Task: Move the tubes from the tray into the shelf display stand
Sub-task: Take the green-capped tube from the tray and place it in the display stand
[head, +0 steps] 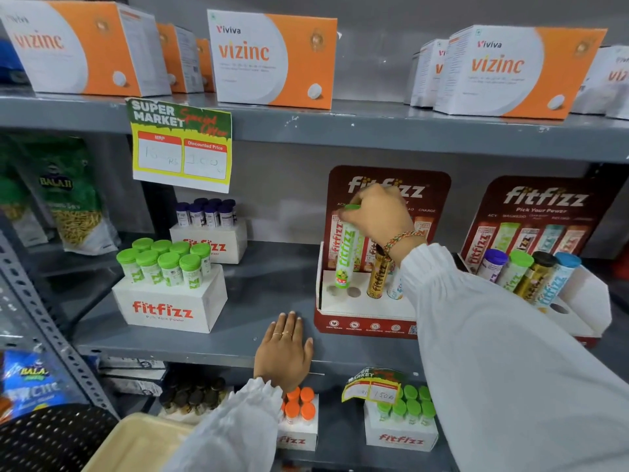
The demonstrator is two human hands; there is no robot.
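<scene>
My right hand (377,212) grips the green cap end of a green-and-white fitfizz tube (346,253), held upright with its bottom at a hole in the red-and-white display stand (360,315). A gold tube (377,277) and a pale blue tube (396,287) stand in the stand beside it. Two holes at the stand's left show empty. My left hand (284,349) lies flat, palm down, on the grey shelf edge (218,342), holding nothing. A beige tray (136,444) shows at the bottom left, its contents hidden.
A second display stand (578,301) with several tubes sits to the right. White fitfizz boxes of green-capped (170,294) and dark-capped tubes (209,240) stand at left. Vizinc boxes (272,59) line the upper shelf. A price sign (180,144) hangs from it. More boxed tubes sit below.
</scene>
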